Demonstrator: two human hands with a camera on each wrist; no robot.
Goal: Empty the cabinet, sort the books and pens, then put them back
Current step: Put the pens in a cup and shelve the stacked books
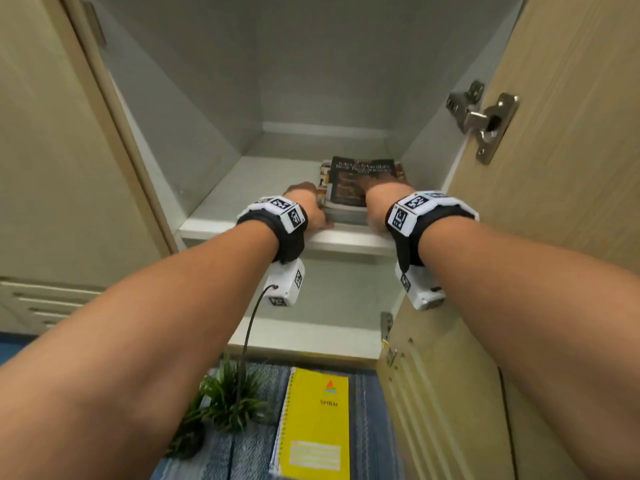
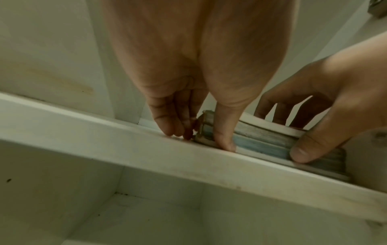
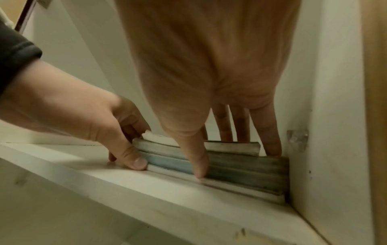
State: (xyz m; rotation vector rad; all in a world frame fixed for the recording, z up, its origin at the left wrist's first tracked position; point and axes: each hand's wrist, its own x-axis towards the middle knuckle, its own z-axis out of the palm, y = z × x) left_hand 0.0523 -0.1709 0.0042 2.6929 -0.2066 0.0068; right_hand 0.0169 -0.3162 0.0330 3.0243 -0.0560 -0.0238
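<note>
Your left hand [image 1: 311, 206] and right hand [image 1: 377, 194] both grip the stack of books [image 1: 360, 178] lying flat on the shelf [image 1: 221, 202] against the right wall; thumbs at the front edge, fingers over the top, likely to keep it square.

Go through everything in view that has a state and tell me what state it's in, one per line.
Cabinet door: open.
Stack of books: lying flat on the shelf, against the right wall.
Left hand: gripping the stack's left end.
Right hand: fingers on top, thumb at the front edge.
Yellow spiral notebook: closed, on the floor.
</note>
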